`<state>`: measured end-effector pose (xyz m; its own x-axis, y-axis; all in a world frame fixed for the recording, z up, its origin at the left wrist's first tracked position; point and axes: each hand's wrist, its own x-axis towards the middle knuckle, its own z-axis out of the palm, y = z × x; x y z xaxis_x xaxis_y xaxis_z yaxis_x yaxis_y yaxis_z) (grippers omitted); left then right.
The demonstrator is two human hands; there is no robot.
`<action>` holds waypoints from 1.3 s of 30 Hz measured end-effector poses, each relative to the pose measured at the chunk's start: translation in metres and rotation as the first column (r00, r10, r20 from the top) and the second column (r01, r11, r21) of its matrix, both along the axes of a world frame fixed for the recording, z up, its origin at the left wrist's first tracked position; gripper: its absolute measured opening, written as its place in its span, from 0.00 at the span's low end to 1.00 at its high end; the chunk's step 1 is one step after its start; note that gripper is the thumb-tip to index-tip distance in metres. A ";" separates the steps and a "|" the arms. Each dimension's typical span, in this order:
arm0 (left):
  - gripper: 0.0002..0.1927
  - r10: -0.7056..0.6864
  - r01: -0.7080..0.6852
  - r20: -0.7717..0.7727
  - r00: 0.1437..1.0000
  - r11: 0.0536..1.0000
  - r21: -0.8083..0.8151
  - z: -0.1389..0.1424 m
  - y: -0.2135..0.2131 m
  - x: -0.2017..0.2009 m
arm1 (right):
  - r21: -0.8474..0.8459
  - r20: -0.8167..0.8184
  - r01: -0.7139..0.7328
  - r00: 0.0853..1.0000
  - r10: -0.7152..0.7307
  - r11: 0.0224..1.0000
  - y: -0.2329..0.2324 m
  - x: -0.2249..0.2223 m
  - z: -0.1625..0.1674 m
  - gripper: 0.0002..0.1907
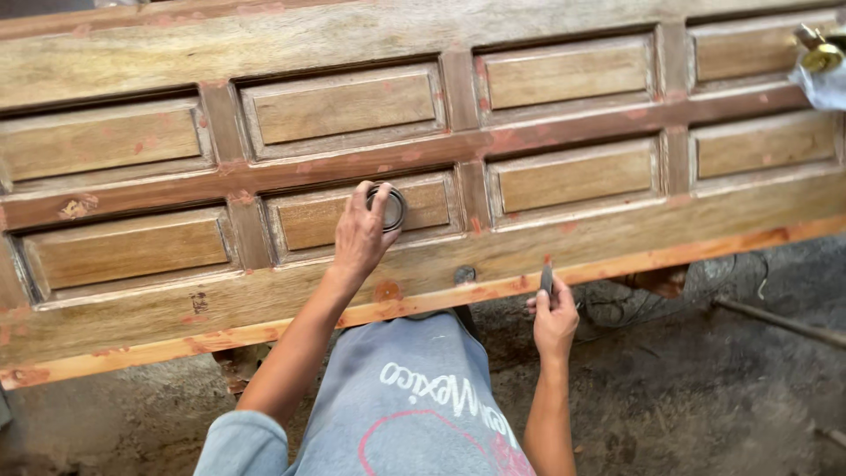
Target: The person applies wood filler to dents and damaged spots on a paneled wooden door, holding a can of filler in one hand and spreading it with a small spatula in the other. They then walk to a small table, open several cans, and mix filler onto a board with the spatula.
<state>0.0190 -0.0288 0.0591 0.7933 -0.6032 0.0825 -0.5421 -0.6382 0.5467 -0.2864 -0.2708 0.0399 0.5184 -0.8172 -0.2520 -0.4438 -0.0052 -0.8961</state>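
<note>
A panelled wooden door (564,238) lies flat in front of me, with reddish filler patches along its rails. My left hand (361,234) rests on one of the near panels and grips a small round tin (391,208). My right hand (555,319) is just off the door's near edge and pinches a small flat-bladed tool (547,278), blade pointing up toward the edge.
A brass door handle wrapped in plastic (821,62) sits at the far right of the door. Below the near edge lies a dusty concrete floor (705,388) with a thin rod (775,322) and a dark round object (617,304). My knee in grey cloth (414,388) is under the door's edge.
</note>
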 end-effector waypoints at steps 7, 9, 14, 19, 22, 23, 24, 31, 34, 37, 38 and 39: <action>0.49 0.216 -0.205 -0.035 0.976 0.960 0.189 0.004 0.034 0.006 | -0.066 -0.058 -0.321 0.946 0.318 0.945 -0.063 0.136 0.014 0.14; 0.50 0.301 -0.288 -0.086 0.950 0.947 0.142 0.009 0.047 0.006 | -0.179 0.081 -0.429 0.890 0.448 0.885 -0.075 0.180 0.007 0.13; 0.53 0.309 -0.309 -0.175 0.935 0.951 0.028 0.012 0.074 0.011 | -0.270 0.144 -0.590 0.757 0.638 0.761 -0.078 0.268 -0.003 0.16; 0.40 0.515 -0.513 -0.153 0.844 0.857 0.056 -0.015 0.111 0.062 | -0.247 0.086 -0.672 0.703 0.706 0.698 -0.067 0.332 -0.005 0.17; 0.35 0.546 -0.545 -0.057 0.836 0.838 0.034 -0.038 0.114 0.103 | -0.332 0.040 -0.706 0.652 0.757 0.625 -0.062 0.366 -0.004 0.16; 0.34 0.543 -0.543 0.015 0.840 0.837 0.067 -0.049 0.106 0.121 | -0.413 0.010 -0.706 0.629 0.778 0.576 -0.061 0.377 -0.004 0.14; 0.34 0.538 -0.544 0.087 0.839 0.832 0.107 -0.057 0.101 0.136 | -0.483 -0.020 -0.705 0.602 0.798 0.520 -0.057 0.387 -0.004 0.13; 0.33 0.475 -0.509 0.196 0.858 0.839 0.192 -0.077 0.092 0.145 | -0.631 -0.116 -0.661 0.599 0.793 0.407 -0.048 0.452 -0.015 0.13; 0.35 0.475 -0.503 0.198 0.857 0.855 0.126 -0.086 0.096 0.136 | -0.616 -0.175 -0.685 0.601 0.780 0.390 -0.038 0.467 -0.028 0.13; 0.36 0.490 -0.516 0.202 0.848 0.851 0.101 -0.094 0.098 0.132 | -0.647 -0.195 -0.662 0.622 0.758 0.377 -0.034 0.482 -0.035 0.12; 0.36 0.489 -0.513 0.200 0.849 0.854 0.092 -0.097 0.099 0.132 | -0.666 -0.194 -0.649 0.627 0.755 0.368 -0.033 0.486 -0.037 0.12; 0.36 0.488 -0.511 0.197 0.850 0.855 0.085 -0.098 0.100 0.131 | -0.683 -0.193 -0.637 0.630 0.752 0.358 -0.031 0.488 -0.038 0.12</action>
